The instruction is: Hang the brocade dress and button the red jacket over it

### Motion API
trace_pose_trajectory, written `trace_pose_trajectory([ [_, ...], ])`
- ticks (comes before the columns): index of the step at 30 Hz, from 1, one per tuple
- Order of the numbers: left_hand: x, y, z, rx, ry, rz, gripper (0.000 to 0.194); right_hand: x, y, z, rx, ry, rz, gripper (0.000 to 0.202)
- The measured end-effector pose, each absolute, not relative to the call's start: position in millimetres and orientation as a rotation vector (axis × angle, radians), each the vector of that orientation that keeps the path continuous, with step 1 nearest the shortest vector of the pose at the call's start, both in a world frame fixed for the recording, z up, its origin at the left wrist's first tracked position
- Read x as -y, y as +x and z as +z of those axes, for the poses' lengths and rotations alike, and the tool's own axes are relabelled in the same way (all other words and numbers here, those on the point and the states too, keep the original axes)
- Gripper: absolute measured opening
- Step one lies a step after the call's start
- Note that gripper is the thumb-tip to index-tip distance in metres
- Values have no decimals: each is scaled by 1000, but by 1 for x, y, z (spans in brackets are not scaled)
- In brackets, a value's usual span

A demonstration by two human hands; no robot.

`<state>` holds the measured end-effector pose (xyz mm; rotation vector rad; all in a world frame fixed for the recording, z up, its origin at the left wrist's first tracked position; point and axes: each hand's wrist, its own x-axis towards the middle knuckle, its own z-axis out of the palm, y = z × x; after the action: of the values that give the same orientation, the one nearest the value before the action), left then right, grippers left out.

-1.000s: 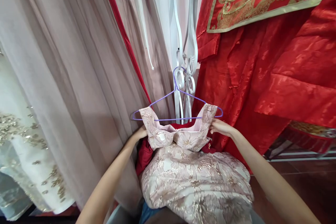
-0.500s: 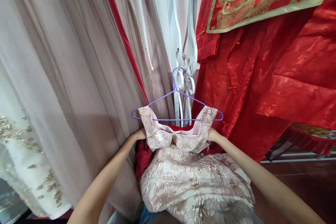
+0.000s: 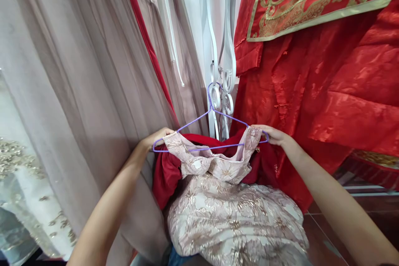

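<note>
A pale pink dress [image 3: 233,212] with a metallic floral pattern hangs by its shoulder straps on a thin purple hanger [image 3: 195,121]. At the left end of the hanger, my left hand [image 3: 157,137] is closed with its fingers at the strap. My right hand [image 3: 271,134] pinches at the top of the other strap, its thumb side against the hanger end. Dark red cloth [image 3: 168,174] bunches behind the bodice and below both hands. Partly hidden fingertips leave unclear whether some of this cloth is also held.
The hanger's hook is on a white scrolled metal stand [image 3: 229,79]. Greyish-pink sheer drapery [image 3: 93,91] with a red strip [image 3: 146,41] hangs at left, beside a white beaded gown [image 3: 28,187]. Red satin garments [image 3: 327,91] with gold embroidery fill the right side.
Both hands have moved up and outward from the sides of the bodice to the strap tops at the hanger's ends. More dark red cloth now shows behind the dress, raised and spread wider.
</note>
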<state>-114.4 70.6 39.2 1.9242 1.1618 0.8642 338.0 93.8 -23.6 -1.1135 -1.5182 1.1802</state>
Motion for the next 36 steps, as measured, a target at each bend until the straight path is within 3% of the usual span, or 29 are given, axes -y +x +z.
trace_pose_trajectory([
  [4, -65, -103, 71, -1121, 1707, 730, 31, -98, 330, 20, 1488, -1145, 1099, 23],
  [11, -62, -86, 79, -1247, 1801, 1140, 40, -80, 317, 52, 1860, -1406, 258, 55],
  [14, -64, -80, 71, -1406, 1970, 1364, 38, -69, 321, 54, 1951, -1493, 57, 69],
  [20, -71, -69, 59, -1618, 2130, 1412, 34, -79, 337, 50, 2098, -1343, 71, 44],
  [25, -70, -62, 56, -1683, 2173, 1444, 33, -100, 335, 39, 1964, -1297, -218, 31],
  [27, -67, -59, 56, -1680, 2212, 1472, 33, -108, 329, 35, 1865, -1350, -214, 28],
  [32, -58, -54, 57, -1649, 2281, 1494, 31, -127, 303, 27, 1581, -1366, 258, 19],
  [36, -55, -55, 56, -1669, 2267, 1470, 30, -133, 293, 27, 1541, -1331, 340, 20],
])
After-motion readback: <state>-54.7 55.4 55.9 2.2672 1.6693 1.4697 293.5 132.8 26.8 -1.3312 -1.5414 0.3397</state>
